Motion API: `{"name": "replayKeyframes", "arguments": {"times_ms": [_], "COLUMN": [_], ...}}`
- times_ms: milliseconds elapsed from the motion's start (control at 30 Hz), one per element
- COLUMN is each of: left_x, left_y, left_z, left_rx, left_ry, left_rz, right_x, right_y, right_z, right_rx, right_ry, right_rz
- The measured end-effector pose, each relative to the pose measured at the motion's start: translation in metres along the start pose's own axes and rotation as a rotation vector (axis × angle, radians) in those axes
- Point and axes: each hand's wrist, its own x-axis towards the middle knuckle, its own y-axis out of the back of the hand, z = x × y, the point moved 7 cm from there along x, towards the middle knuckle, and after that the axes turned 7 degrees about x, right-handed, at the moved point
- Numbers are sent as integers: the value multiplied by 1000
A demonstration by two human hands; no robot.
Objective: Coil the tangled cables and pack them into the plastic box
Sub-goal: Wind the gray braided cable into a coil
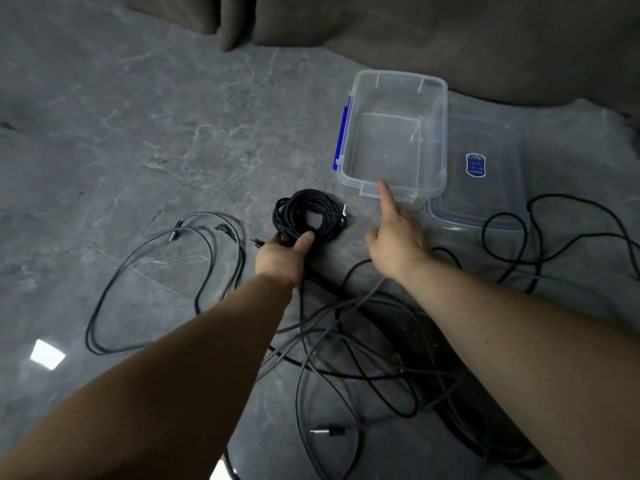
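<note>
Loose cables (346, 358) wait at 6 o'clock while the left hand (282, 256) grips the coil (308, 216) and the right hand (398, 237), forefinger out, touches the box (391, 133) rim at 1 o'clock: next, lift the coil in.

Grey marble-look floor tiles (145, 133) are stretching out underfoot, pale veins running through them; a brown-grey upholstered sofa (450, 32) is standing along the far side, and a bright patch of light (46, 354) is glaring off the polished floor
</note>
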Motion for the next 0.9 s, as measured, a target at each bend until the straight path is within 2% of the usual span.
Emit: {"name": "replayKeyframes", "arguments": {"times_ms": [167, 233, 367, 467, 600, 767, 900], "left_x": [-45, -61, -95, -99, -90, -70, -47], "left_y": [-4, -18, -33, -12, 43, 115, 138], "left_z": [15, 21, 31, 28, 24, 5, -13], "left_rx": [335, 436, 595, 757, 950, 880, 892], "left_ry": [-332, -442, -552, -508, -492, -281, -275], "left_rz": [135, 105, 46, 97, 204, 343, 308], "right_x": [-47, -64, -94, -105, -102, -97, -87], "right_y": [5, 14, 32, 25, -5, -46, -79], "right_z": [10, 25, 48, 31, -25, -84, -112], "right_rx": [35, -29, -67, -35, 11, 46, 67], "right_ry": [63, 61, 47, 96, 207, 330, 351], "right_rz": [22, 43, 88, 65, -54, -134, -202]}}
